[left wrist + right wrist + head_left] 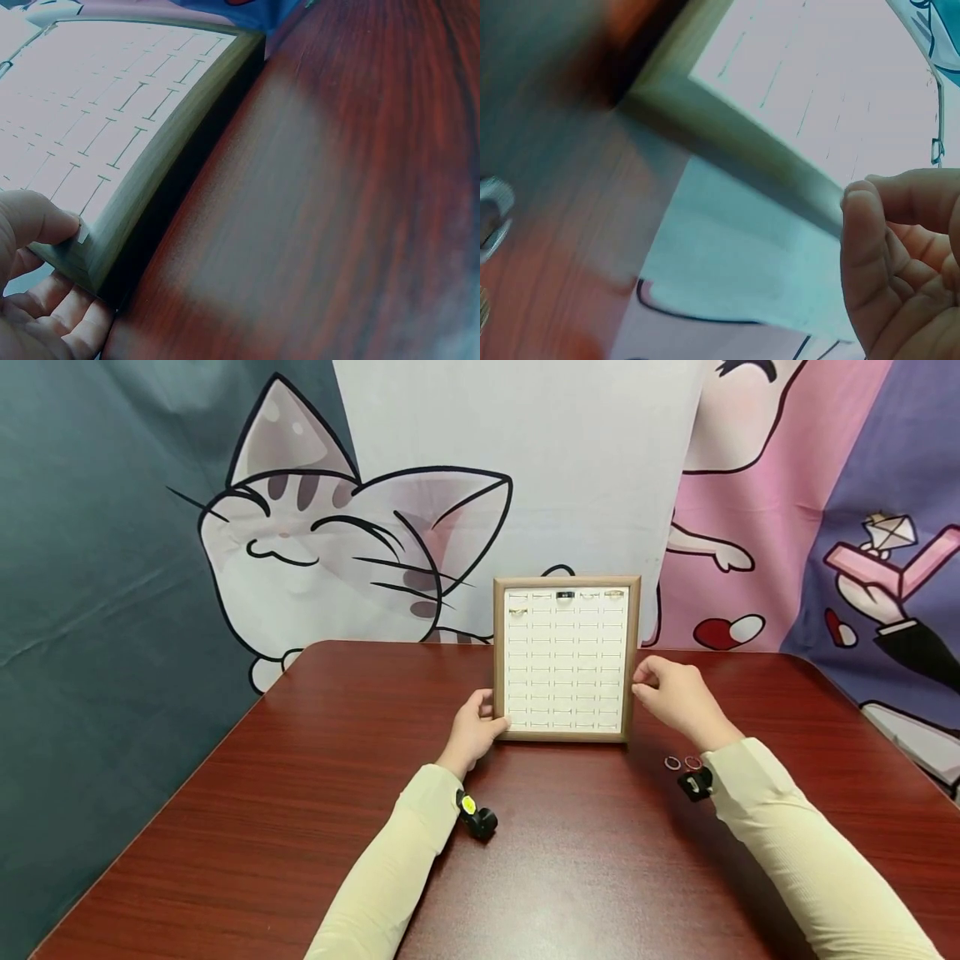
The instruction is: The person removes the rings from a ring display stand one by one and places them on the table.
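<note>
A wood-framed ring display board (566, 660) with rows of slots in a white panel stands upright on the table. A black ring (565, 595) and a few gold-toned ones, such as the gold ring (518, 611), sit in its upper rows. My left hand (474, 725) grips the lower left corner, its thumb (45, 217) on the front and fingers behind. Beside the right edge of the frame is my right hand (678, 693), thumb and forefinger tips together; whether something small is between them, I cannot tell. Two rings, a silver ring (672, 763) and a reddish ring (692, 762), lie below it.
The dark red wooden table (360, 710) reaches back to a cartoon-printed cloth (600, 460) just behind the board. A small black camera (480, 820) is strapped to the left wrist, and another black camera (696, 783) to the right, close to the loose rings.
</note>
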Available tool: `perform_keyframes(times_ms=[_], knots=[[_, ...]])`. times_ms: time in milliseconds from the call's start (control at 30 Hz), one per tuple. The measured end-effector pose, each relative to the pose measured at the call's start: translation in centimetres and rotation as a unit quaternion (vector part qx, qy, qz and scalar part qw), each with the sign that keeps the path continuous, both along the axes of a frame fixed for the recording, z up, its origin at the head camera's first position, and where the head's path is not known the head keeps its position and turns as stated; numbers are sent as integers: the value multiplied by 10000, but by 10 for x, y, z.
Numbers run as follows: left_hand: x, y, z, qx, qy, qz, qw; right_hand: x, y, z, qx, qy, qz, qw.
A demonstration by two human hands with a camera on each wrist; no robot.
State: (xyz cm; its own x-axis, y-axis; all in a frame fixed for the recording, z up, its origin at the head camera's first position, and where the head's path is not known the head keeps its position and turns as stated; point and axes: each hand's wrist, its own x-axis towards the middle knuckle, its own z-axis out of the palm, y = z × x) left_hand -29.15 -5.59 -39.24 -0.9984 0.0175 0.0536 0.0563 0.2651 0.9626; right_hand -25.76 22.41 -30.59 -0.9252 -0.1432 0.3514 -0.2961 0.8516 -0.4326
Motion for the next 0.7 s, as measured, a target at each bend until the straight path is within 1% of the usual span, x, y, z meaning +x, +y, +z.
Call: perform_keyframes(times_ms=[267, 400, 567, 700], knots=[[0, 0, 0, 28, -3, -38, 10000, -18, -31, 7, -408, 259, -127, 9988], [1, 0, 0, 2, -7, -30, 10000, -25, -41, 11, -653, 342, -124, 9972], [2, 0, 0, 12, -18, -35, 10000, -32, -49, 17, -727, 379, -83, 9966], [2, 0, 0, 54, -4, -46, 10000, -35, -53, 21, -738, 346, -169, 9965]])
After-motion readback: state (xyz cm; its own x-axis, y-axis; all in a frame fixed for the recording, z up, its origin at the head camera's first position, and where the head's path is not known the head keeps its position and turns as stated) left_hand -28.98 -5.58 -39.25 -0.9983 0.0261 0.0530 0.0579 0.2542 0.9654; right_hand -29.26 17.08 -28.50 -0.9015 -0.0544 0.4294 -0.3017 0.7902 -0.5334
